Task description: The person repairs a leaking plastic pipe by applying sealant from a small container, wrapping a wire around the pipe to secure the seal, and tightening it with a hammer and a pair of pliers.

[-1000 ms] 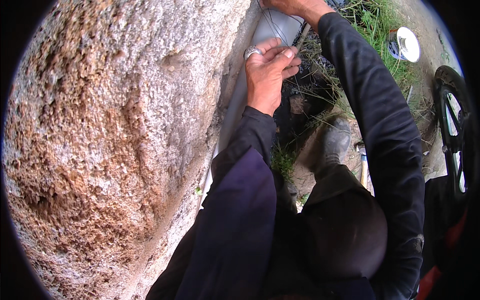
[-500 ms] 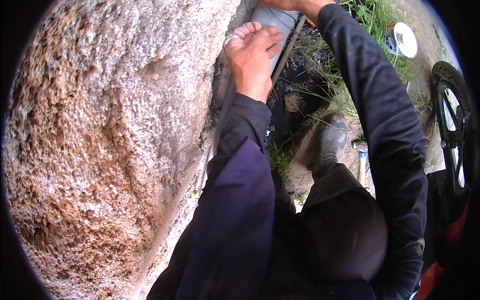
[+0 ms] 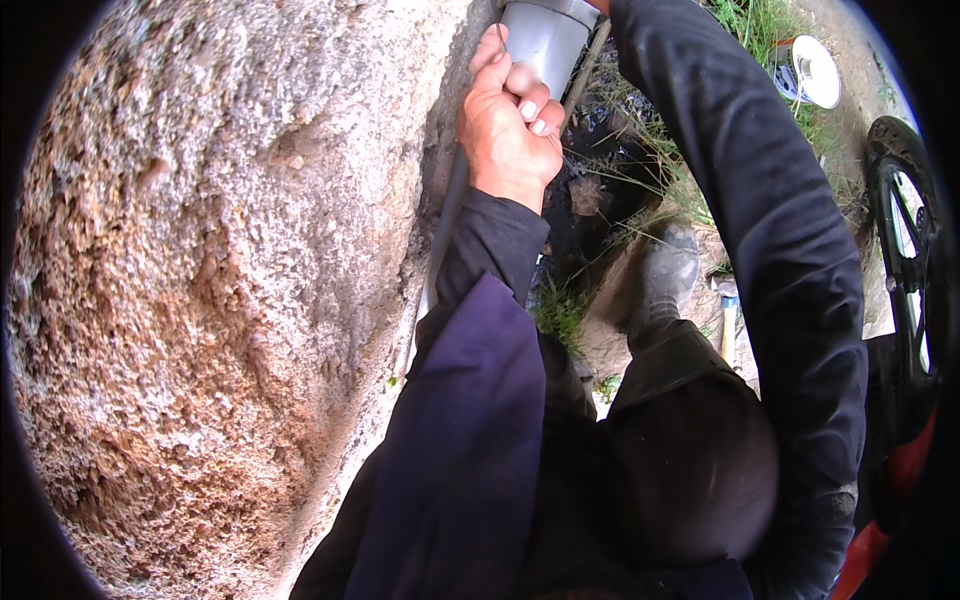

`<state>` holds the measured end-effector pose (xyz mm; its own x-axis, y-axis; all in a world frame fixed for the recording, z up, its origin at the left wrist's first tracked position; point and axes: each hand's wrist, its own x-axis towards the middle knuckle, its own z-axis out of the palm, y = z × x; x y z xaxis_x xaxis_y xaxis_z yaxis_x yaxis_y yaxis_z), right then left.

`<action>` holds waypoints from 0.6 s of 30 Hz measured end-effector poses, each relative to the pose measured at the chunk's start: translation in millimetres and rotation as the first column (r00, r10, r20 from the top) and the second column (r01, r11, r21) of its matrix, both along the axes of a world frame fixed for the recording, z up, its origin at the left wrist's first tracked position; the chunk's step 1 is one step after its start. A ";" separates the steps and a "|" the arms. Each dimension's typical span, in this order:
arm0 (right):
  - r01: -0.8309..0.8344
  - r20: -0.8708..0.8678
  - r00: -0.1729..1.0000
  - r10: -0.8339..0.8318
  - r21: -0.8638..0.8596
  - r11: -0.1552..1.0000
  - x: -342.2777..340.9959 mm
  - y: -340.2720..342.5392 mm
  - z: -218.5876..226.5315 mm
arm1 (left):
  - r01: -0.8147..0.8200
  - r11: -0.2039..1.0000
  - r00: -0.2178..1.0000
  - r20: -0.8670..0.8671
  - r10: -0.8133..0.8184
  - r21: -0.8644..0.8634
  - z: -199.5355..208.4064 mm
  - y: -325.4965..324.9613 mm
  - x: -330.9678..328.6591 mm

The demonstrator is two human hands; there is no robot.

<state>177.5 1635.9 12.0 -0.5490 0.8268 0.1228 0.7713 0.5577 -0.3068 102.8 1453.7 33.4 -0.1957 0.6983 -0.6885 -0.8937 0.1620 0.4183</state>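
Note:
A grey pipe (image 3: 550,45) with a wider collar at the top edge lies along the base of a big rough rock (image 3: 230,300). My left hand (image 3: 508,140) is closed against the pipe's left side, fingers curled. A thin dark wire (image 3: 501,36) shows at its fingertips and seems pinched there; the rest of it is hidden. My right arm (image 3: 750,170) reaches forward to the pipe's collar. Only a sliver of my right hand (image 3: 600,5) shows at the top edge, its fingers out of view.
A thin rod (image 3: 588,62) runs along the pipe's right side, above dark wet ground and grass (image 3: 655,150). My boot (image 3: 668,270) stands beside a hammer (image 3: 728,320). Farther right are a white round-rimmed object (image 3: 815,72) and a black spoked wheel (image 3: 905,230).
My left hand has turned and its fingers have curled in more. The pipe's collar has come into view at the top. My right hand has slipped mostly out of the picture.

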 end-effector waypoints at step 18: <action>-0.318 -0.100 0.932 0.350 0.243 0.917 32.0 -28.6 -9.1 | -0.044 0.998 0.977 0.211 0.036 0.033 -6.5 0.6 -15.3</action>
<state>209.5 1607.3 2.9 -0.7527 0.5420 0.3738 0.4871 0.8404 -0.2378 87.4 1454.3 26.9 -0.0777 0.7189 -0.6908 -0.9678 0.1119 0.2253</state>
